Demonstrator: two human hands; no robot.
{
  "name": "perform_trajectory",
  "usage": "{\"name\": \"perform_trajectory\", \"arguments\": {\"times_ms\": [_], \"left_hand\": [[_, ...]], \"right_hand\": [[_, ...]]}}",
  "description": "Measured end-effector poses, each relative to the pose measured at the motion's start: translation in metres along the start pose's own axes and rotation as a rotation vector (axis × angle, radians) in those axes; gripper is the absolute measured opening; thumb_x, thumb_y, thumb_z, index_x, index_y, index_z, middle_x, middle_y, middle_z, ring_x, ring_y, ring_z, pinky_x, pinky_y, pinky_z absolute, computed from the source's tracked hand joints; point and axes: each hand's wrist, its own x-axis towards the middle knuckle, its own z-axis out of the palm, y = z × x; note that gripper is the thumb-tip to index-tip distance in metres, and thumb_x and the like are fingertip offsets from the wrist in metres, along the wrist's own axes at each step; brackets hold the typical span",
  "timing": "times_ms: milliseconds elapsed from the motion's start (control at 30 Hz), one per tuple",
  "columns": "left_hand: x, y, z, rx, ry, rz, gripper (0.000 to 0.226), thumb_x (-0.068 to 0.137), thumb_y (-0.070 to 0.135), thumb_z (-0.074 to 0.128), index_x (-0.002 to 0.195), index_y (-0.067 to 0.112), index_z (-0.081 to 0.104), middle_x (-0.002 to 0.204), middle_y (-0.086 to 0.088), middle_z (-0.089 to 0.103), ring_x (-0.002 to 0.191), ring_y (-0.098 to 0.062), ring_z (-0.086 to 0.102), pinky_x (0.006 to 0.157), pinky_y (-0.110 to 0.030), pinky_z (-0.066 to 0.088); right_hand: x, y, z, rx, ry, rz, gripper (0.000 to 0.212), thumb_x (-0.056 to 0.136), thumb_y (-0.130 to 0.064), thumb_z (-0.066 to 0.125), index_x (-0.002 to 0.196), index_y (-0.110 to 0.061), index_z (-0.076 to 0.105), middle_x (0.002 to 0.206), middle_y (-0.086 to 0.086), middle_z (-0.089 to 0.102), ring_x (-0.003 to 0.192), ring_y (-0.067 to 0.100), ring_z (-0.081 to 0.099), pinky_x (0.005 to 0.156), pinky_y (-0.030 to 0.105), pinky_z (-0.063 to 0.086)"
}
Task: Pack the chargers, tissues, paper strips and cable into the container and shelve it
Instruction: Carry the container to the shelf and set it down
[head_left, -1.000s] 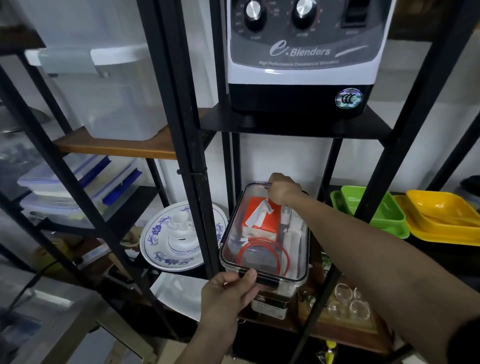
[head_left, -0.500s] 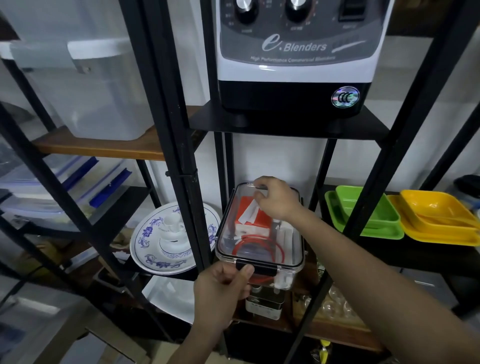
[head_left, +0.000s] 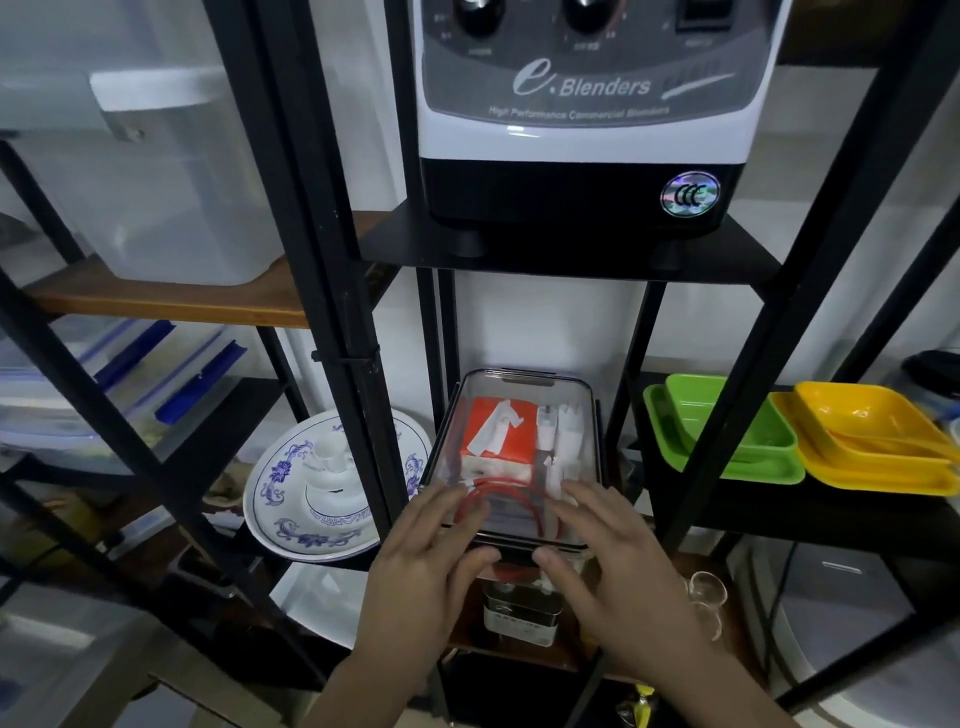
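A clear lidded container (head_left: 524, 384) sits on the black shelf under the blender. Through its lid I see an orange tissue pack (head_left: 514, 452), white paper strips (head_left: 493, 428), white chargers (head_left: 563, 441) and a coiled red cable (head_left: 498, 493). My left hand (head_left: 421, 577) and my right hand (head_left: 613, 566) hover at the container's near end, fingers spread and fairly straight, blurred. The fingertips overlap the lid's front edge; I cannot tell if they touch it. Neither hand holds anything.
A large blender base (head_left: 582, 119) stands on the shelf above. A blue-and-white plate (head_left: 291, 499) sits left of the container, past a black upright post (head_left: 353, 364). Green trays (head_left: 727, 431) and yellow trays (head_left: 872, 447) lie at right. Glassware (head_left: 706, 587) sits below.
My right hand came back from the container's far end to its near end. My left hand let go of the front latch. Both hands now have spread fingers.
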Motion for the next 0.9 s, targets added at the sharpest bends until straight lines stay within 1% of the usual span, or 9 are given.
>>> {"name": "perform_trajectory", "arguments": {"times_ms": [133,233,300,367,433,500,567,700,900], "left_hand": [[0.013,0.001,-0.003,0.14,-0.066,0.044,0.05,0.089,0.051,0.046,0.114,0.019,0.074,0.121,-0.001,0.071,0.117,-0.026,0.064,0.09,-0.041,0.057],[0.028,0.002,0.0,0.206,-0.111,0.068,0.04,0.079,0.043,0.065,0.105,0.016,0.077,0.11,-0.002,0.075,0.11,-0.026,0.068,0.082,-0.04,0.06],[0.04,0.0,0.004,0.203,-0.192,0.026,0.041,0.067,0.032,0.085,0.103,0.014,0.077,0.109,-0.004,0.076,0.108,-0.029,0.069,0.072,-0.043,0.063],[0.054,-0.005,0.01,0.235,-0.285,-0.02,0.045,0.066,0.028,0.088,0.107,0.017,0.075,0.115,-0.004,0.074,0.113,-0.03,0.067,0.068,-0.045,0.063],[0.066,-0.01,0.018,0.276,-0.352,-0.046,0.044,0.08,0.027,0.079,0.121,0.02,0.068,0.131,-0.003,0.066,0.128,-0.029,0.057,0.082,-0.047,0.059],[0.077,-0.015,0.026,0.295,-0.409,-0.051,0.047,0.092,0.024,0.066,0.138,0.022,0.054,0.149,-0.003,0.05,0.143,-0.027,0.037,0.103,-0.043,0.045],[0.088,-0.017,0.03,0.32,-0.463,-0.072,0.051,0.099,0.024,0.055,0.148,0.023,0.04,0.159,-0.001,0.033,0.151,-0.023,0.018,0.113,-0.038,0.033],[0.107,-0.009,0.029,0.351,-0.551,-0.103,0.051,0.104,0.028,0.044,0.152,0.022,0.03,0.163,-0.002,0.024,0.152,-0.02,0.01,0.116,-0.035,0.022],[0.109,-0.013,0.03,0.33,-0.503,-0.081,0.049,0.104,0.031,0.041,0.152,0.022,0.032,0.161,-0.001,0.029,0.151,-0.02,0.014,0.116,-0.033,0.022]], "right_hand": [[0.006,0.005,0.007,-0.099,-0.032,0.026,0.055,0.093,-0.054,0.043,0.134,-0.021,0.056,0.138,0.001,0.058,0.133,0.02,0.049,0.113,0.043,0.033],[0.019,0.006,0.006,-0.129,-0.051,0.051,0.053,0.092,-0.048,0.045,0.132,-0.016,0.059,0.136,0.006,0.06,0.132,0.026,0.051,0.112,0.041,0.031],[0.031,0.008,0.007,-0.117,-0.086,0.068,0.05,0.094,-0.043,0.049,0.136,-0.015,0.055,0.144,0.008,0.053,0.139,0.025,0.041,0.117,0.035,0.021],[0.044,0.012,0.009,-0.111,-0.128,0.071,0.049,0.097,-0.037,0.051,0.141,-0.015,0.049,0.151,0.009,0.043,0.145,0.024,0.03,0.121,0.034,0.012],[0.056,0.016,0.011,-0.121,-0.154,0.076,0.049,0.099,-0.034,0.05,0.143,-0.013,0.047,0.154,0.01,0.038,0.147,0.024,0.024,0.123,0.036,0.009],[0.067,0.019,0.014,-0.131,-0.163,0.081,0.047,0.099,-0.031,0.05,0.142,-0.011,0.047,0.154,0.011,0.038,0.147,0.026,0.023,0.122,0.037,0.009],[0.076,0.024,0.017,-0.145,-0.168,0.087,0.046,0.099,-0.03,0.05,0.141,-0.01,0.047,0.153,0.012,0.038,0.147,0.026,0.023,0.122,0.038,0.01],[0.09,0.034,0.02,-0.145,-0.189,0.104,0.049,0.099,-0.031,0.049,0.145,-0.013,0.043,0.156,0.012,0.034,0.149,0.025,0.019,0.123,0.038,0.01],[0.094,0.038,0.022,-0.162,-0.183,0.088,0.054,0.1,-0.032,0.048,0.15,-0.014,0.034,0.16,0.011,0.025,0.15,0.023,0.013,0.12,0.032,0.002]]}}
